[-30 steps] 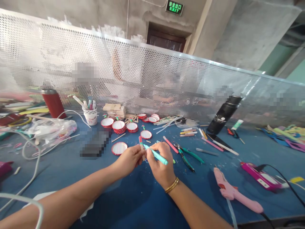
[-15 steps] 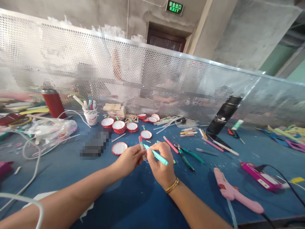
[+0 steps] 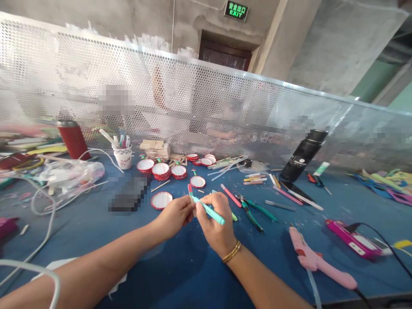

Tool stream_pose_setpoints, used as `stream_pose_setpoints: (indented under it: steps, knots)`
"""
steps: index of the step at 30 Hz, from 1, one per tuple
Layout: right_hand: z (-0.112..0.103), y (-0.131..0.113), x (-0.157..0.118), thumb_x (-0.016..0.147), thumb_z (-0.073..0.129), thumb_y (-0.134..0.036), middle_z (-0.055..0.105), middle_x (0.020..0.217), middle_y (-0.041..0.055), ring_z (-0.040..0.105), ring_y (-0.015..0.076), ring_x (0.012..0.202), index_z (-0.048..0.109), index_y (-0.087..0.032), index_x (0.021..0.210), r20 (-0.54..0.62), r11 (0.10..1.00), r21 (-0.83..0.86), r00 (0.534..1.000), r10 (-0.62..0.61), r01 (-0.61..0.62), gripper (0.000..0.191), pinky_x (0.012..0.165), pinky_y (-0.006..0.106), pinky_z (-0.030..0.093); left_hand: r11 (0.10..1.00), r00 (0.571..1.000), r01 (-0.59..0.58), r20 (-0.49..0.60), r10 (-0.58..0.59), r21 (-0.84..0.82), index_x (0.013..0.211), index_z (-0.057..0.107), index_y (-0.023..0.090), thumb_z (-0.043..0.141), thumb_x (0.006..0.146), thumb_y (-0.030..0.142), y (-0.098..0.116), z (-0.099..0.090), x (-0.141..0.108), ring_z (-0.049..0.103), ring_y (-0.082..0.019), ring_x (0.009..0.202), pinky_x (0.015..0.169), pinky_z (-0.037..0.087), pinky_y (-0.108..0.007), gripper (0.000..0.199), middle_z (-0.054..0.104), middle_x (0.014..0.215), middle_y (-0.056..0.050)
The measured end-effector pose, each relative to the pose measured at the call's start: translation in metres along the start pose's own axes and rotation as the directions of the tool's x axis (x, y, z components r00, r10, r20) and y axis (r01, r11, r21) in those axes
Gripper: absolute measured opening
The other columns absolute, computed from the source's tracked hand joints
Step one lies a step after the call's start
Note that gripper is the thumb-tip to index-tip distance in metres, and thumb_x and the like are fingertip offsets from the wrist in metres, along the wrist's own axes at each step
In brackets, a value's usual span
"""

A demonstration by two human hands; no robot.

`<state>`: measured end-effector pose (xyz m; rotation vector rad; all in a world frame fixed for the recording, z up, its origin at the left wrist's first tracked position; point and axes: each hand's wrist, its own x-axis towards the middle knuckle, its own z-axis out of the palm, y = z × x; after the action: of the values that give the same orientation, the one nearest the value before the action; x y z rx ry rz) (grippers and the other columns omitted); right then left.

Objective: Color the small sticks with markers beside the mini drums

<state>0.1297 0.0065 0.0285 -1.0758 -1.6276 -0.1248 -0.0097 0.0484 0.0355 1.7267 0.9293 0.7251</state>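
Observation:
My left hand (image 3: 175,214) pinches a small flat wooden craft stick (image 3: 190,189), held upright with its top end coloured red and a green patch lower down. A turquoise marker pen (image 3: 212,214) is gripped in my right hand (image 3: 219,221), its tip touching or very close to the stick. Beyond my left hand lies a round white disc with a red rim (image 3: 161,200). Another red-rimmed disc (image 3: 197,182), with a small coloured stick at its top, sits farther back. My fingers hide the lower part of the stick.
Stacked red-rimmed discs (image 3: 161,171) stand behind, near a paper cup of pens (image 3: 122,156). Green-handled pliers (image 3: 252,214) and a pink marker (image 3: 231,195) lie right of my hands. A pink glue gun (image 3: 318,259) rests at front right, a black bottle (image 3: 301,156) behind it. White cable (image 3: 48,223) loops at left.
My right hand has shifted slightly left, bringing the marker's tip closer to the stick. The left hand stays nearly still with the stick.

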Motion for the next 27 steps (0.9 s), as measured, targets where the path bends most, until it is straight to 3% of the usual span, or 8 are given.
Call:
stream_pose_setpoints:
  steps: [27]
  knots:
    - [0.0015,0.0034,-0.0005,0.086,0.053,-0.019,0.062,0.074,0.0008,0.056,0.0166,0.073,0.052,-0.021,0.077,0.027,1.0,0.002,0.999,0.017,-0.017,0.009,0.08,0.037,0.041,1.0,1.0,0.025,-0.007,-0.025,0.002,0.068,0.046,0.019,0.044,0.083,0.052,0.0037,0.0005,0.0002,0.039,-0.008,0.046,0.045,0.027,-0.021,0.036,0.046,0.055,0.004]
